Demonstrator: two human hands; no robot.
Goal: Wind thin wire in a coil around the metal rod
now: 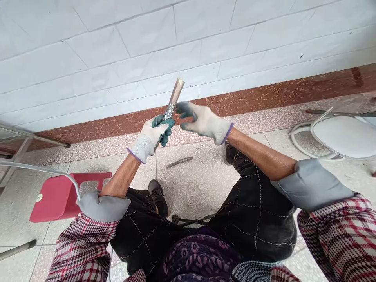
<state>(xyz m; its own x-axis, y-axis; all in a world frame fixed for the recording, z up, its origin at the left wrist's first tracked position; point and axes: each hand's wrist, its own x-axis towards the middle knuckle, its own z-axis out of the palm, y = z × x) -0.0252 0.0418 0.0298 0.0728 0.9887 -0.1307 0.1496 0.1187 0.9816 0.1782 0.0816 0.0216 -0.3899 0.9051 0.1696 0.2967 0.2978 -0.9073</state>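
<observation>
1. While the left hand [154,135] has a wire-wrapped rod [176,92] in its grasp, the right hand [202,121] hangs just beside the rod's upper part. Positions below are off the red stool [54,197].
2. Rod: ahead of the stool and to its right, held up off the floor. Tilted, top end leaning right and toward the wall. Coiled silvery wire [169,111] round its middle, bare brownish-silver stretch above that. Lower end pokes out under the palm.
3. Left fingers: curled round the rod and pressed to it just below the visible coils. White glove, dark green coating on the fingers, purple cuff edge.
4. Right fingers: bent, loosely together, thumb held apart from them, nothing pinched. Same glove type. Motion blur here; the fingertips look right at the rod, but I can't confirm contact.
5. Right of the stool, on the floor: short grey strip [179,162], then the right shoe [231,152] farther out. Left shoe [158,196] sits closer to the stool than either.
6. Ahead of the stool: brown baseboard [132,125], white tiled wall [188,47] above it.
7. Far right of the stool: white chair [346,137], rounded seat.
8. Left of the stool, on its near side: dark-ended bar [17,249] on the floor, partly out of frame.
</observation>
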